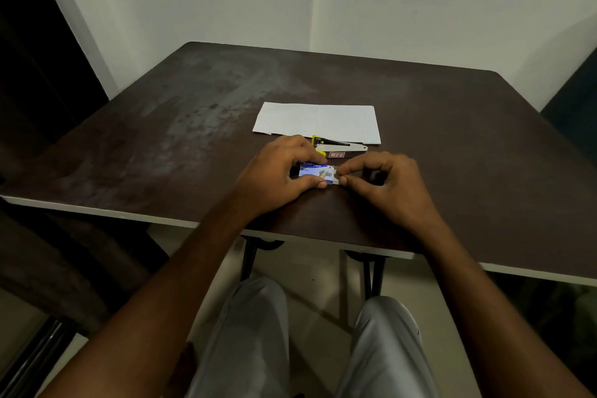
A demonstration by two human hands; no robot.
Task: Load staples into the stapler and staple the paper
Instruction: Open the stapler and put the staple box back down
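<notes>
Blue and white, the little staple box (315,171) sits squeezed in the left hand (277,171), low on the dark worktop (161,139). The right hand (384,181) pinches its open end, fingers closed on it. Just behind lies the stapler (339,149), then the paper (318,121). Staples look not out yet; next, pull a strip free, gently

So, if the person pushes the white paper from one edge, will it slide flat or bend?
The paper lies flat and looks thin, so it is probably floppy and light. Pushed at an edge, it would likely slide on the smooth table, or buckle where the stapler seems to rest on its near edge.
</notes>
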